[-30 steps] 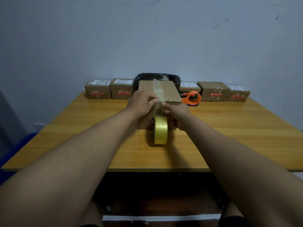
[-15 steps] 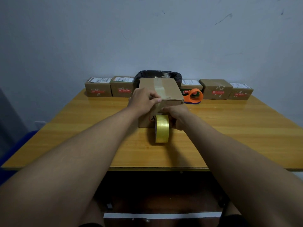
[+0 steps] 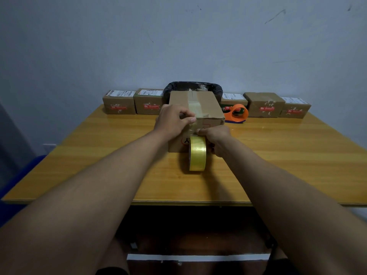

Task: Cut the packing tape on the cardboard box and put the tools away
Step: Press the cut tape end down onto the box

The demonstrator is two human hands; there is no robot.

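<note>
A cardboard box (image 3: 213,108) stands mid-table, with a strip of clear packing tape (image 3: 195,105) running along its top and over the near edge. My left hand (image 3: 174,120) grips the box's near top edge, thumb pressed on the tape. A yellow tape roll (image 3: 197,153) stands upright against the box's front face. My right hand (image 3: 216,137) holds the roll from the right, thumb on its top. An orange tape cutter (image 3: 237,114) lies behind the box to the right.
The wooden table (image 3: 288,155) carries a row of small labelled parcels along the wall, at the left (image 3: 119,105) and at the right (image 3: 264,105). A black-lined bin (image 3: 194,87) sits behind the box. The near table edge lies just beyond my forearms.
My right hand has slid slightly down the box's front with the roll, uncovering more of that face. The left hand stays on the top edge.
</note>
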